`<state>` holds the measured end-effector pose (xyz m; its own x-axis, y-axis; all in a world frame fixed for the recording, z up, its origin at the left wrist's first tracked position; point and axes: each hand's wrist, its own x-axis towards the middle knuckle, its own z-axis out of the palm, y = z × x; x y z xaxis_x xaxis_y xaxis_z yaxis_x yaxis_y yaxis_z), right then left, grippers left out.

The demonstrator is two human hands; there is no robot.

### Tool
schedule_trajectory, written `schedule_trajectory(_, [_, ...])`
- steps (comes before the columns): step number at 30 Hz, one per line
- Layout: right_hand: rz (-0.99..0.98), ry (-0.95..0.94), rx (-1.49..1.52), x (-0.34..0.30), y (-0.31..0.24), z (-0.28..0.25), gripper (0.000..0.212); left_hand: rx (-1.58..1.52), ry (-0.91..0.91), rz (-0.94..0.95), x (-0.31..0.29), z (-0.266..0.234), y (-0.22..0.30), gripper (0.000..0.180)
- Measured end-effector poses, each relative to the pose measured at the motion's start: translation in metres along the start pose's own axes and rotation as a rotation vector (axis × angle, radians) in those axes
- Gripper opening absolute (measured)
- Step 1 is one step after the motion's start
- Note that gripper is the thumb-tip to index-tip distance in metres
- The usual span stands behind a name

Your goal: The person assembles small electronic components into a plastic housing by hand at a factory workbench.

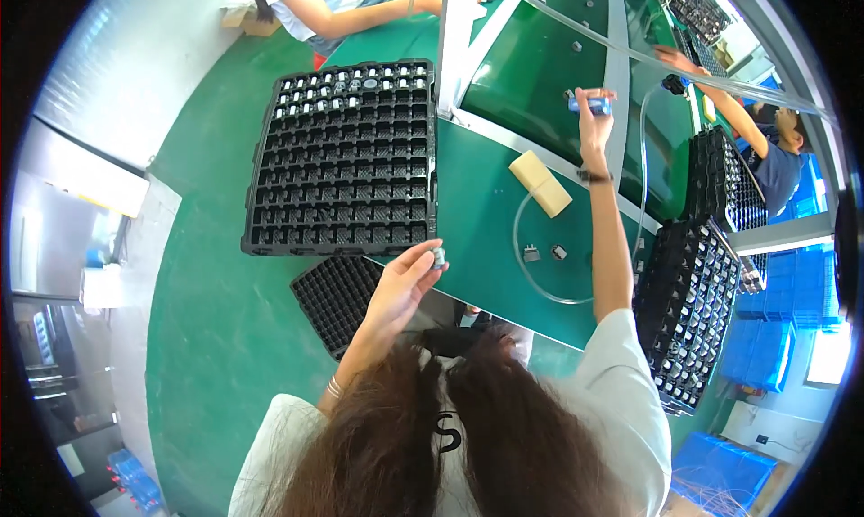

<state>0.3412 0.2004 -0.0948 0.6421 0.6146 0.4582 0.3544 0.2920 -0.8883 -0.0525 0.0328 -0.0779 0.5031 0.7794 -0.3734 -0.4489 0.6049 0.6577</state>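
Note:
Near the front right corner of a black compartment tray (342,249), my left hand (400,287) pinches a small silver metal part (439,257) between thumb and fingertips. Small metal parts fill the tray's far rows; its nearer pockets show bare. My right hand (592,134) reaches forward over the green work surface and is closed around a small blue object (589,105), whose exact kind I cannot make out. On the green table between my arms lie two more small metal parts (531,253), near a yellow foam-like block (540,183).
A clear hose (526,269) curves over the table. A metal frame post (454,44) rises beside the tray. Another black tray (337,301) sits lower, and stacked trays of parts (693,314) stand at right. Two people work nearby, one far left, one right.

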Motion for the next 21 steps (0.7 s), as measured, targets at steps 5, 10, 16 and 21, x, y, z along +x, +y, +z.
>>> schedule_trajectory(5, [0.519, -0.091, 0.665, -0.117, -0.107, -0.013, 0.027, 0.041, -0.118, 0.181, 0.017, 0.04, 0.008, 0.038])
schedule_trajectory(10, [0.538, -0.175, 0.674, -0.194, -0.188, -0.021, 0.03, 0.275, -0.128, 0.304, 0.019, 0.083, 0.012, 0.028])
schedule_trajectory(16, [0.458, -0.239, 0.57, -0.221, -0.21, -0.027, 0.032, 0.324, -0.133, 0.33, 0.004, 0.096, 0.007, 0.027])
schedule_trajectory(21, [0.456, -0.201, 0.593, -0.234, -0.215, -0.029, 0.031, 0.263, -0.134, 0.295, -0.004, 0.093, 0.001, 0.025])
